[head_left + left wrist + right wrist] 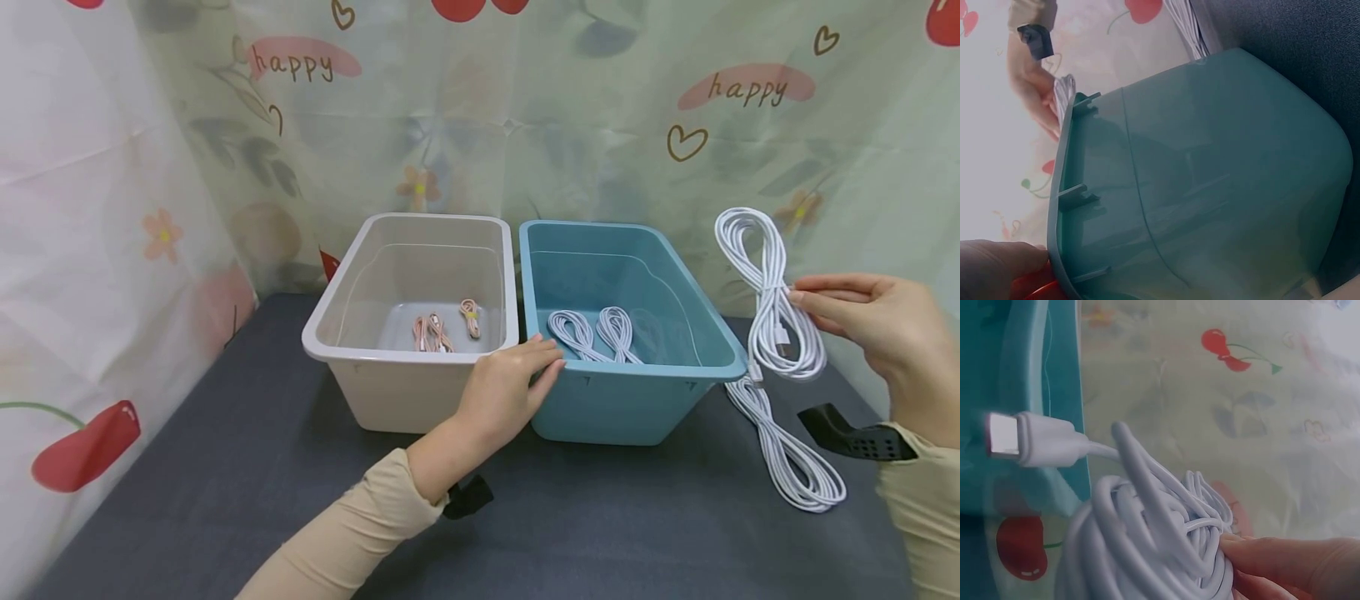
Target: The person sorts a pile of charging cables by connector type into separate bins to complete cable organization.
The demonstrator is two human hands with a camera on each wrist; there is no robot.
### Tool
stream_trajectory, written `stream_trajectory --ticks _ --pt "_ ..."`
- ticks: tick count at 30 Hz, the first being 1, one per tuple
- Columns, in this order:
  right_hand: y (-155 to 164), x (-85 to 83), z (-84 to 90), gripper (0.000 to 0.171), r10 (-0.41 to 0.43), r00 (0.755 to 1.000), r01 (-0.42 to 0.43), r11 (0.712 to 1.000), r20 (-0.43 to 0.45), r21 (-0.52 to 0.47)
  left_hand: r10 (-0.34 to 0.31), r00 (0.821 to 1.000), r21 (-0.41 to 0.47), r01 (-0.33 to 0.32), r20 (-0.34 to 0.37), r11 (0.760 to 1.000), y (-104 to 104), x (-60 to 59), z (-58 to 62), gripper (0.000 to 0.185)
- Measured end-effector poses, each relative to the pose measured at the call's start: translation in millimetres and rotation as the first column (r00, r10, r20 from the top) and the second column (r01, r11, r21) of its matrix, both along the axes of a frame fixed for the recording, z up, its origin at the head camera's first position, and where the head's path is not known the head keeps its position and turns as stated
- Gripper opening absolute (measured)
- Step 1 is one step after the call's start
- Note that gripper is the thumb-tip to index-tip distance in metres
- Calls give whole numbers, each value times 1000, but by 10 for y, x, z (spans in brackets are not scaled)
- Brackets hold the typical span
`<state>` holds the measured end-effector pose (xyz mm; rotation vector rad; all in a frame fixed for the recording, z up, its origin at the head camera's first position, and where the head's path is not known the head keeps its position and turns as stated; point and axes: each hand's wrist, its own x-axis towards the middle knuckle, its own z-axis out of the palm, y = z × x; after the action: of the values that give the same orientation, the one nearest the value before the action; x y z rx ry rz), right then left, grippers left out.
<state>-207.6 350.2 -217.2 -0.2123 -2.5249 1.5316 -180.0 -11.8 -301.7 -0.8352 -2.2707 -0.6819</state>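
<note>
Above the bench's right edge, the right hand (870, 325) pinched a coiled white cable (765, 292); the left hand (510, 387) rested relaxed against the blue bin (637, 400), fingertips partly hidden.

On the dark table (225, 500), two bins sit side by side, rims touching: a beige bin (390, 392) w/ two pink cable bundles (431, 332) inside, & a blue bin (637, 400) w/ two white coils (596, 333). The left hand (506, 392) rests on the blue bin's near-left rim. The right hand (870, 329) pinches a white cable coil (765, 287) held up right of the blue bin; another white coil (791, 454) lies on the table below it.
</note>
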Motion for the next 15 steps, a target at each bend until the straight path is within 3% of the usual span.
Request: stream_trajectory --ticks 15 --pt "-257 -176 145 19 39 999 -40 998 22 54 -2 1000 10 2 22 1000 4 12 11 18"
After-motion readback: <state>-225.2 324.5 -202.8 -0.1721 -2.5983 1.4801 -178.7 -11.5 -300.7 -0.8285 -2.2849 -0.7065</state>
